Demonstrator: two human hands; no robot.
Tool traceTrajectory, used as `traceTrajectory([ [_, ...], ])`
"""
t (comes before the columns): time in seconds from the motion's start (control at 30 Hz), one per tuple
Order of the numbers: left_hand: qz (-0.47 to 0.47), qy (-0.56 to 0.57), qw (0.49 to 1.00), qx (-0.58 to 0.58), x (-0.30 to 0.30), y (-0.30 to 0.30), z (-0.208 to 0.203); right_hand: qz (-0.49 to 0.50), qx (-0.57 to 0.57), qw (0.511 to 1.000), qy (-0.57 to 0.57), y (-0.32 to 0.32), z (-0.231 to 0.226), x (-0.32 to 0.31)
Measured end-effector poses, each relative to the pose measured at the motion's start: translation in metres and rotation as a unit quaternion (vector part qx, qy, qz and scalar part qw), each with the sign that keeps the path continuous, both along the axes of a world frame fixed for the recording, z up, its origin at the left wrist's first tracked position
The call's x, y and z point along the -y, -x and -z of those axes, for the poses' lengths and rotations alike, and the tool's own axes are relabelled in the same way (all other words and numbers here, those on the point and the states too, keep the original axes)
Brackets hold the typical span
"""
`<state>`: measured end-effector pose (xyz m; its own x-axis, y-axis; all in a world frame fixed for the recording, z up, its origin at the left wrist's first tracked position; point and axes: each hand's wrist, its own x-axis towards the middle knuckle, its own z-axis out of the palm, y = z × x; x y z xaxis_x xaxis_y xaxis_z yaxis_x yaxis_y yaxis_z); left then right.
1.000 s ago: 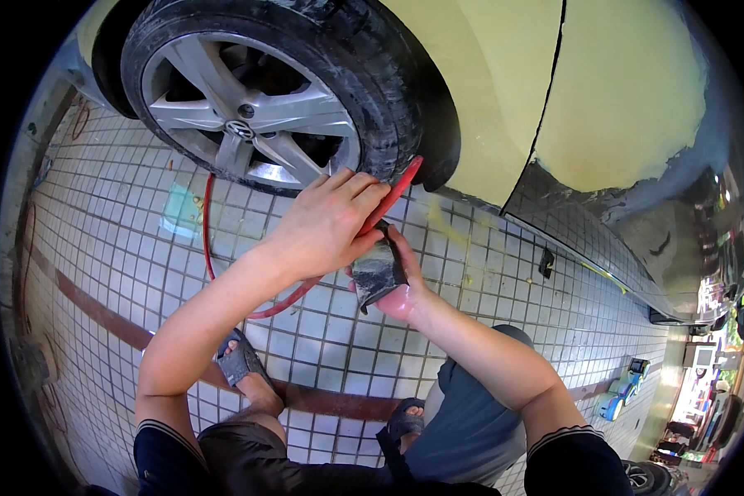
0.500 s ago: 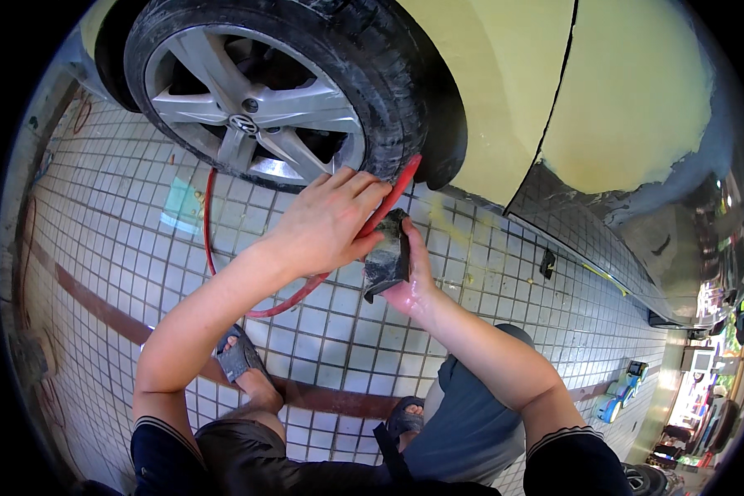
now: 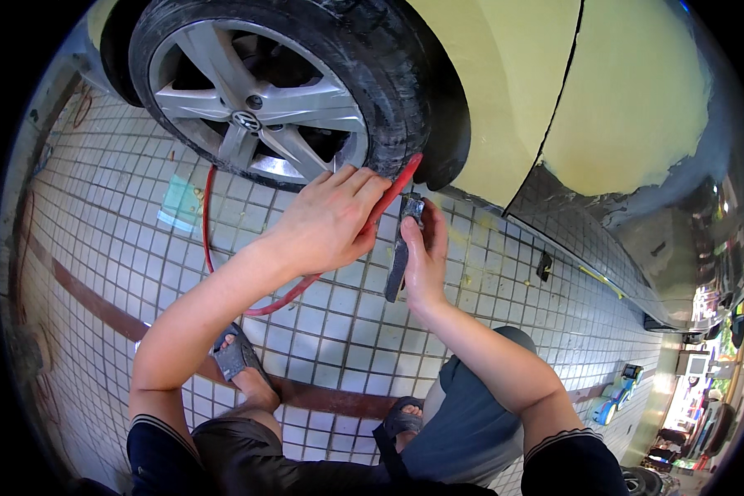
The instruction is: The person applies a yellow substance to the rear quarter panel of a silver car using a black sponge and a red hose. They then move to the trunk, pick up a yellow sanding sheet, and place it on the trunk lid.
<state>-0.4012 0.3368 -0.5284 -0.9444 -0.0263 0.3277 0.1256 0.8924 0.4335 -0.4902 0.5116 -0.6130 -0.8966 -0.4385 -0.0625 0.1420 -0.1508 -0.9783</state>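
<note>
In the head view, above the upper middle of the tiled floor [image 3: 322, 364], near the floor's edge along the car: the left hand [image 3: 335, 217], back turned up, with fingers close together and bent over a red hose [image 3: 393, 198], pinching it against the thumb. Free end of the hose pointing up and to the right, in front of the black tyre [image 3: 388, 91]; touching or apart there, cannot tell. From under the left hand, a loop of the same hose going down to the floor, then up toward the silver-spoked wheel [image 3: 302, 107]. Just to the right of the hose: the right hand [image 3: 426, 252], pinching a dark flat pad [image 3: 397, 269], with thumb on the near side and the other fingers partly hidden behind. Pad seen almost by its narrow edge, upper end leaning a little to the right, raised off the floor. On the floor, left of the hose: a pale green sheet [image 3: 180, 202]. Near the floor's edge under the car: a small black object [image 3: 546, 266], too small to tell its kind. Above this edge: a pale yellow body panel [image 3: 504, 83]. Toward the floor's lower edge: grey sandals [image 3: 236, 357] on two feet, beside a brown stripe [image 3: 331, 399].
</note>
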Motion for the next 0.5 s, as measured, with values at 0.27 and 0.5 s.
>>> traceTrajectory([
  [0.27,-0.001,-0.001,1.0,-0.002,0.0,-0.001,-0.002,0.032,-0.223,0.974,-0.009,0.017,-0.018,-0.019],
  [0.5,0.007,0.006,1.0,0.006,0.0,-0.001,-0.003,0.086,-0.471,0.874,-0.087,0.055,-0.04,-0.032],
])
